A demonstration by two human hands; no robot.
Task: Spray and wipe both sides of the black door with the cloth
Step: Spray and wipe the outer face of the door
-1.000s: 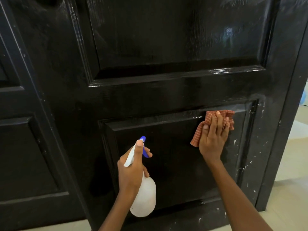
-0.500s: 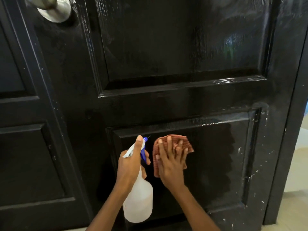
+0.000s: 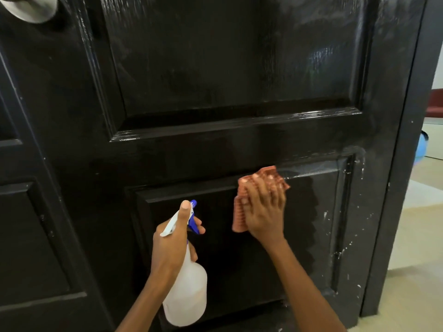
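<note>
right hand (image 3: 265, 212) raised against the black door (image 3: 215, 80), forearm running up from lower right, palm pressed flat on the orange checked cloth (image 3: 260, 182) — fingers straight, slightly spread, nails at the cloth's upper and left edges. cloth bunched against the upper left corner of the lower recessed panel, just below the moulding. left hand (image 3: 172, 243) held lower and left, wrist bent, wrapped round the neck of the white spray bottle (image 3: 188, 293); thumb extended up along the white head, forefinger curled onto the blue trigger (image 3: 193, 220) — nozzle aimed at the panel. bottle body hanging below the fist, apart from the door. white flecks on the door's right stile. metal knob (image 3: 31, 8) at top left. pale floor (image 3: 417, 248) at right.
</note>
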